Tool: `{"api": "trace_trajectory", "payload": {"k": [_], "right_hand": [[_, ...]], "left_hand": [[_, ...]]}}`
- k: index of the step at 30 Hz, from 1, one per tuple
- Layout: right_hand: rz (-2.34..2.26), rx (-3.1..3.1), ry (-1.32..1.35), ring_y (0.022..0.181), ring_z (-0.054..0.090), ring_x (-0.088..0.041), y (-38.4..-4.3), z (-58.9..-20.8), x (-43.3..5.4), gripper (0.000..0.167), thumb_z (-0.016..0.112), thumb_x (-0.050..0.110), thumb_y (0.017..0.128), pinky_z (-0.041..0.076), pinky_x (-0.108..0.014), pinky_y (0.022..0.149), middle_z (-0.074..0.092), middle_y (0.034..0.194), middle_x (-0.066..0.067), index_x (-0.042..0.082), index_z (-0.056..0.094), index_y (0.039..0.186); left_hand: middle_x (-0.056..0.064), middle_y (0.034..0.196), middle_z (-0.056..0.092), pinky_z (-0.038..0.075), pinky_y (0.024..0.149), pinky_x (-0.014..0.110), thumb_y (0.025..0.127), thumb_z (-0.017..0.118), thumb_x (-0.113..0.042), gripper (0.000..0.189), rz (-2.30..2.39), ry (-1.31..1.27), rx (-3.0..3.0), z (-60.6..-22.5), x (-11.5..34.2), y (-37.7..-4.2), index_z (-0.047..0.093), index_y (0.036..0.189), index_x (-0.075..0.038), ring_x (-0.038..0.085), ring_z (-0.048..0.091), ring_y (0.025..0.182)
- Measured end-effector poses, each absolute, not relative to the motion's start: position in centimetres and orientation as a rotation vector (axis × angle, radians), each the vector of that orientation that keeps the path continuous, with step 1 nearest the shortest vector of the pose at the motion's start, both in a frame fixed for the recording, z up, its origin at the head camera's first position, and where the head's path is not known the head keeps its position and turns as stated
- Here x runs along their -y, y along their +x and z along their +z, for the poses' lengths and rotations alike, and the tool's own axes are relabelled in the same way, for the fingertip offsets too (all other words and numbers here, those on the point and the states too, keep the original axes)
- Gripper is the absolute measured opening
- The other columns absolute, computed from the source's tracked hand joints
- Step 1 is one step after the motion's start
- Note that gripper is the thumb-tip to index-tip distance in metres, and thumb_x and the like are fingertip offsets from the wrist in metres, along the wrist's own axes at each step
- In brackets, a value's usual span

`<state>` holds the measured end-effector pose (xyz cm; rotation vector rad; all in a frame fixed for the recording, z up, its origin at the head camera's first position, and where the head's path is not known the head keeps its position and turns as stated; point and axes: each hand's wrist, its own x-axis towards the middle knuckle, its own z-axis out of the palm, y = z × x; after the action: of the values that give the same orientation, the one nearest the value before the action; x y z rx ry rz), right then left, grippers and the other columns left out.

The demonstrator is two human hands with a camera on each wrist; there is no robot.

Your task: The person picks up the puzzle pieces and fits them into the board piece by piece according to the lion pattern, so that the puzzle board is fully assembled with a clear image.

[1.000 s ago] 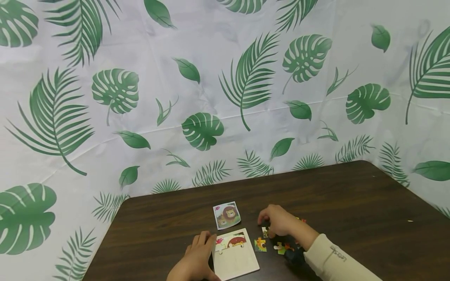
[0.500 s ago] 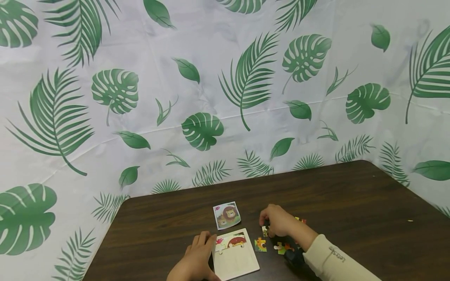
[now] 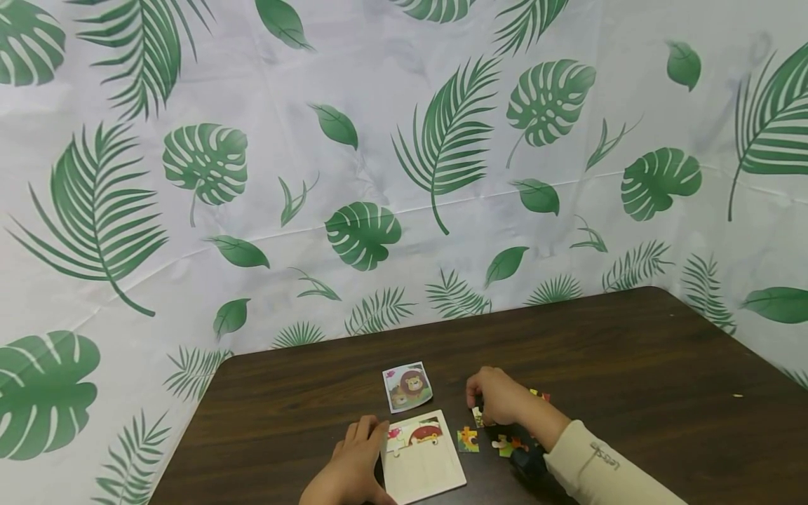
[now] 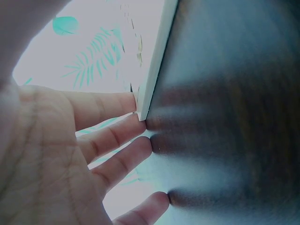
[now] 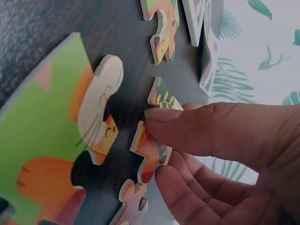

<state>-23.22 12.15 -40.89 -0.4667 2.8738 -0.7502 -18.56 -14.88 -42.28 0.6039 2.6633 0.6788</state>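
Observation:
My left hand (image 3: 355,454) rests beside the pale wooden puzzle board (image 3: 424,471), fingers extended. In the left wrist view its index fingertip meets the board's corner (image 4: 144,110) while the other fingertips touch the table. Along the board's far side sit a few fitted pieces (image 3: 416,435) with part of a lion picture. To the right, my right hand (image 3: 500,400) pinches a puzzle piece (image 5: 164,95) with dark green and leaf print, its thumb across the front and fingers behind. Close by lie an orange-and-green piece (image 3: 468,440) and a green piece with a whiskered muzzle (image 5: 56,108).
A small lion picture card (image 3: 407,388) lies just beyond the board. More colourful pieces (image 3: 541,395) show partly behind the right forearm. A black wrist device (image 3: 529,463) is under the right sleeve. Leaf-printed cloth (image 3: 379,140) hangs behind the dark wooden table (image 3: 303,393).
The right-hand fingers have drawn in on the puzzle piece, which has shifted and turned slightly. The left hand and the board have stayed in place.

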Motion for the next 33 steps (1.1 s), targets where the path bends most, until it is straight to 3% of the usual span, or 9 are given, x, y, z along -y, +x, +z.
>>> {"api": "trace_trajectory", "payload": {"k": [13, 24, 33], "right_hand": [[-0.863, -2.836, -0.674, 0.061, 0.042, -0.018, -23.71, -41.30, -12.57, 0.036, 0.065, -0.017, 0.055, 0.036, -0.031, 0.051, 0.050, 0.069, -0.001, 0.012, 0.054, 0.072], [-0.925, -2.875, -0.709, 0.071, 0.050, -0.017, -23.92, -41.65, -12.38, 0.037, 0.075, -0.013, 0.060, 0.045, -0.038, 0.062, 0.054, 0.076, 0.001, 0.014, 0.056, 0.076], [-0.940, -2.891, -0.665, 0.071, 0.050, -0.018, -23.72, -41.42, -12.21, 0.033, 0.071, -0.015, 0.064, 0.046, -0.038, 0.063, 0.055, 0.077, 0.000, 0.013, 0.059, 0.076]], "left_hand": [[0.017, 0.132, 0.030, 0.029, 0.086, 0.065, 0.055, 0.086, -0.040, 0.107, 0.671, 0.624, -2.678, -42.02, 14.87, -18.35, 0.034, 0.140, 0.001, 0.042, 0.027, 0.120], [0.016, 0.131, 0.030, 0.027, 0.086, 0.067, 0.055, 0.087, -0.038, 0.106, 0.669, 0.640, -2.685, -41.80, 14.81, -18.29, 0.036, 0.139, 0.001, 0.040, 0.028, 0.119], [0.016, 0.129, 0.031, 0.028, 0.086, 0.066, 0.054, 0.088, -0.037, 0.105, 0.672, 0.639, -2.693, -41.80, 14.85, -18.19, 0.036, 0.138, 0.001, 0.040, 0.029, 0.117]]}}
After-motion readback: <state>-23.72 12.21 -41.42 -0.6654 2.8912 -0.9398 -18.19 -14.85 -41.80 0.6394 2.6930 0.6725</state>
